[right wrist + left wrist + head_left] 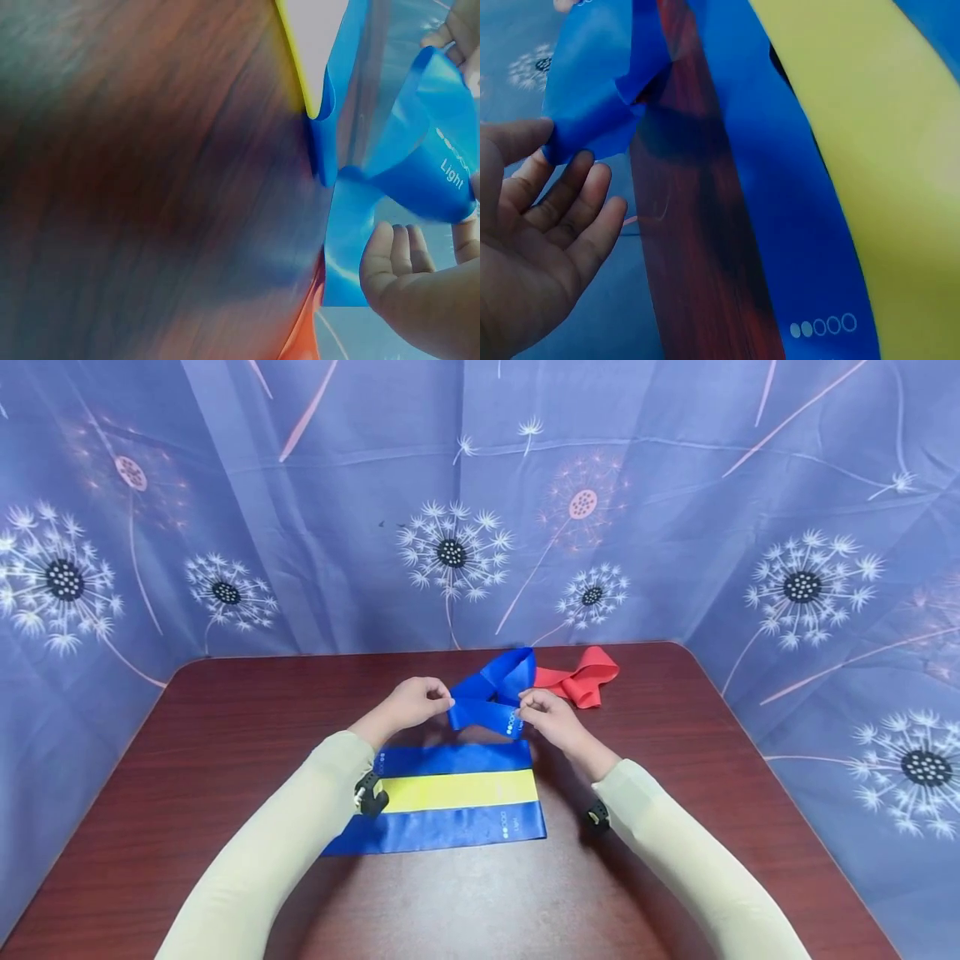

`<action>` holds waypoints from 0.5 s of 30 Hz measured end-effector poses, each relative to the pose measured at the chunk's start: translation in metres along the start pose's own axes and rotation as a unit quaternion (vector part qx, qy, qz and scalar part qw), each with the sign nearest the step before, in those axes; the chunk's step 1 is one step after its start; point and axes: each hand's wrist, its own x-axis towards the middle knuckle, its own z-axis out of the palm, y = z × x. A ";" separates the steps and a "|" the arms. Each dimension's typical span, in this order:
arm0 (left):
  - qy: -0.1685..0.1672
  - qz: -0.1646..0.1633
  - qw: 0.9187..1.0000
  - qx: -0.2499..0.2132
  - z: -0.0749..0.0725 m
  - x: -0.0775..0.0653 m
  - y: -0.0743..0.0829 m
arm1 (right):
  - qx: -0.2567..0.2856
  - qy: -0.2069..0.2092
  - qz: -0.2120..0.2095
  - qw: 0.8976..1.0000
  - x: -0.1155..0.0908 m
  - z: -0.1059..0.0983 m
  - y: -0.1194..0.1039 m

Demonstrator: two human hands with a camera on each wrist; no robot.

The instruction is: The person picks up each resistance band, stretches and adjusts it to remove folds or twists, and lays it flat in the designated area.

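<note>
A blue resistance band (480,713) hangs stretched between both hands above the far part of the table. My left hand (417,700) pinches its left end between thumb and fingers. At the other end, the thumb and fingers of my right hand (553,717) pinch the band beside its white print, which reads "Light" in the right wrist view. Behind the front strip, the rest of the loop is twisted. Nearer me, a flat blue band (457,760), a yellow band (465,791) and another blue band (450,830) lie side by side, partly covered by my left forearm.
A crumpled red band (588,678) lies at the table's back right, just behind the held band. The dark reddish wooden table (187,760) meets a blue dandelion-print curtain (337,527) on its back and both sides.
</note>
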 end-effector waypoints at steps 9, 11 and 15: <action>0.003 -0.018 0.994 -0.108 -0.010 -0.004 -0.005 | -0.015 -0.034 -0.029 0.999 0.008 0.005 -0.004; 0.008 -0.022 0.990 -0.141 -0.013 -0.004 -0.005 | -0.039 -0.048 -0.032 0.998 0.009 0.006 -0.004; 0.025 -0.033 0.984 -0.176 -0.020 -0.004 -0.008 | -0.056 -0.067 -0.043 0.995 0.010 0.008 -0.007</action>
